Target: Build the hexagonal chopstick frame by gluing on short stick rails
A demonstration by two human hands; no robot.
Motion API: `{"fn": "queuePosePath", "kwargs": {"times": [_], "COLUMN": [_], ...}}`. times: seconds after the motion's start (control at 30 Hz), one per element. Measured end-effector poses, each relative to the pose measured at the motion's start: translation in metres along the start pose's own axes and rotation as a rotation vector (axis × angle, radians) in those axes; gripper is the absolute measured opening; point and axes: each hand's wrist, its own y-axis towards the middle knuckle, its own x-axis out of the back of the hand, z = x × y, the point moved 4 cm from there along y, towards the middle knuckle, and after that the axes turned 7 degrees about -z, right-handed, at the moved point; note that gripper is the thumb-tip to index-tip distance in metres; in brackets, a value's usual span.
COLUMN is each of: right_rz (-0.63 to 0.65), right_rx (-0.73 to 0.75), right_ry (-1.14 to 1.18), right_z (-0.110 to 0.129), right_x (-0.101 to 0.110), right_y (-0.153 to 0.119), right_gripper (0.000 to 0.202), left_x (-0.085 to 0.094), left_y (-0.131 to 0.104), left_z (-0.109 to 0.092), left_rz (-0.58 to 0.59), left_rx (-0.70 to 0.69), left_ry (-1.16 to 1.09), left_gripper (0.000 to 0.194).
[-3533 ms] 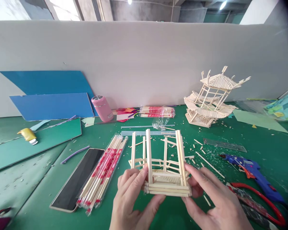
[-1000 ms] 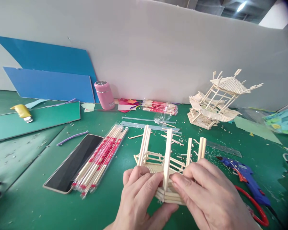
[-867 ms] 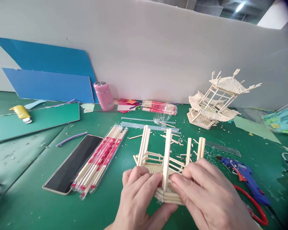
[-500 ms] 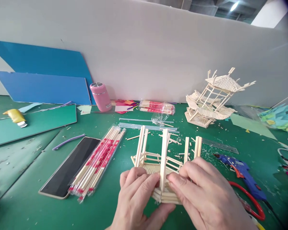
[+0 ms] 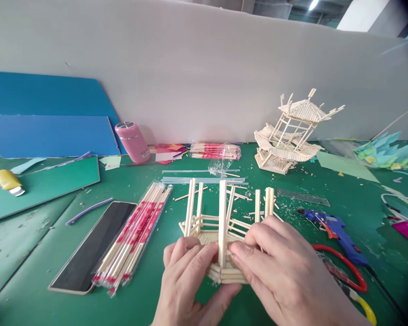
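A small pavilion frame of pale wooden sticks (image 5: 234, 274) stands between my hands, with upright posts around a many-sided base and low railings. My left hand (image 5: 193, 276) grips its near left side, the thumb low at the base's front edge and the fingers beside the front post (image 5: 222, 217). On the other side of that post, my right hand (image 5: 279, 267) is closed on the frame, thumb and fingertips pressed close to the post's lower part. My fingers cover part of the base and the right-hand railing.
Behind stands a larger stick pavilion (image 5: 289, 136). On the right lie a blue glue gun (image 5: 336, 231) and red-handled tool (image 5: 355, 271). Left are bagged sticks (image 5: 136, 235), a phone (image 5: 95, 249) and a pink flask (image 5: 133, 142). Stick scraps and glue sticks (image 5: 204, 180) lie beyond the frame.
The whole view has shifted a little, so most things sit further left in it. Both hands keep their hold around the front post, with little visible change in the frame.
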Motion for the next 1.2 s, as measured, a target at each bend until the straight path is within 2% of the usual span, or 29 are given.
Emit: {"fn": "queuePosePath", "kwargs": {"times": [0.57,1.2], "right_rz": [0.047,0.048], "right_rx": [0.014,0.042], "right_ry": [0.008,-0.020], "right_z": [0.0000,0.0026], "right_x": [-0.0093,-0.0079], "right_y": [-0.0001,0.0023], "right_gripper": [0.019,0.020], "left_x": [0.0007,0.0020], "left_y": [-0.0004,-0.0026], "left_z": [0.0048,0.0061], "left_rz": [0.091,0.071], "left_rx": [0.030,0.050], "left_ry": [0.040,0.002], "left_gripper": [0.038,0.039]}}
